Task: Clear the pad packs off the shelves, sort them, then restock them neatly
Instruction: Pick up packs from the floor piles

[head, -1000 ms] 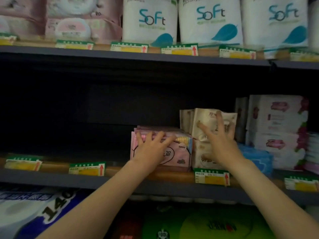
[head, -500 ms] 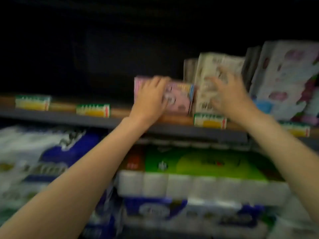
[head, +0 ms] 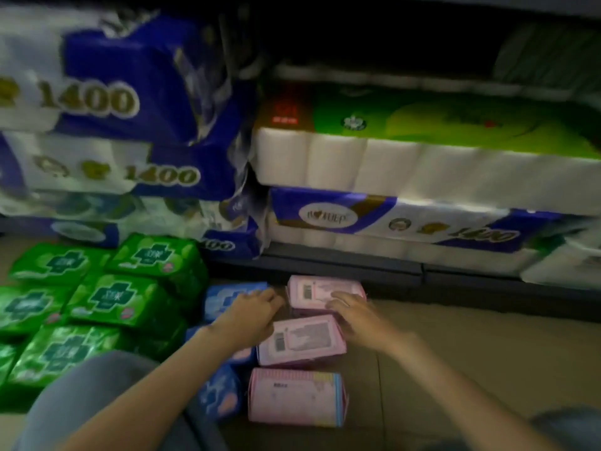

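Both hands are down at the floor point(head: 455, 346) with a column of three pink pad packs between them. The left hand point(head: 252, 315) sits against the left side of the far pink pack point(head: 320, 289) and the top left corner of the middle pink pack point(head: 302, 341), fingers bent a bit toward them. The right hand point(head: 357, 315) lies over the right front edge of the far pack, fingers pointing left across it and looking fairly straight. Everything's motion-blurred, so I honestly can't tell whether either hand is actually gripping a pack or just resting on it.

The near pink pack point(head: 294, 397) lies closer to the person than both hands, not touched by either, and it has a blue stripe at its right end.

Just left of the left hand there are blue pad packs point(head: 224, 296), partly hidden under the left wrist and forearm, with one more blue pack point(head: 216, 397) further back along the arm. Further left of that is a bunch of green pad packs point(head: 113, 296) laid flat in rows on the floor, white cross logo facing up.

Beyond the hands, big toilet roll packs are stacked on the bottom shelf point(head: 341, 266): blue and white ones marked 1400 point(head: 113, 92) to the left, and a green-topped toilet roll pack point(head: 422, 148) straight ahead sitting on another blue and white one point(head: 406, 222).
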Motion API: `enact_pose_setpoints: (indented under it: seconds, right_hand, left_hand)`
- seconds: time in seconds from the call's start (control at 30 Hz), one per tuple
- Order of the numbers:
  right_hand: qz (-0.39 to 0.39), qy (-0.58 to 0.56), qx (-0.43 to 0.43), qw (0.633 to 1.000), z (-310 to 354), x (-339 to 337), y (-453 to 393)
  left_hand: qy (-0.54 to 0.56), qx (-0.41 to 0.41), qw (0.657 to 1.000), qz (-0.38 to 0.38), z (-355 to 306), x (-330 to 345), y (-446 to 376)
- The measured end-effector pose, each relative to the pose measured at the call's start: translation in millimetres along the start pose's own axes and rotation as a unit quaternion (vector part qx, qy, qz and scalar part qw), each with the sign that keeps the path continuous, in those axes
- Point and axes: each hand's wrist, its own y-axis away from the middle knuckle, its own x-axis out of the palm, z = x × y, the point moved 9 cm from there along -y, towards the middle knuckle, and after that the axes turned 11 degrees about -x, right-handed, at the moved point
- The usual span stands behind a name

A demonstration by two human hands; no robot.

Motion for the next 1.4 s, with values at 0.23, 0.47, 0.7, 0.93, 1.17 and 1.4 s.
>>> enact_pose_setpoints:
  seconds: [0.23,0.47,0.7,0.93,1.17,1.4]
  right_hand:
    - [0.081,-0.013,0.042,0.996,-24,69,-46]
    - [0.124,0.105,0.0,0.987,-2,104,-48]
    - [0.043,0.055,-0.024,0.997,-9,24,-42]
    - [0.046,-0.174,-0.074,0.981,14,2,-39]
    - [0.068,-0.021,0.091,0.993,-71,59,-78]
    - [-0.005,0.126,0.039,0.991,-49,66,-85]
  left_hand:
    - [0.017,0.004,1.0,0.02,-1,5,-14]
    - [0.008,-0.021,0.999,0.032,12,6,-17]
    - [0.036,0.023,0.998,0.056,-2,18,-24]
    - [-0.071,-0.004,0.995,0.069,-1,11,-21]
    - [-0.095,-0.088,0.991,0.042,49,-8,-14]
    - [-0.084,-0.034,0.99,0.105,37,11,-16]
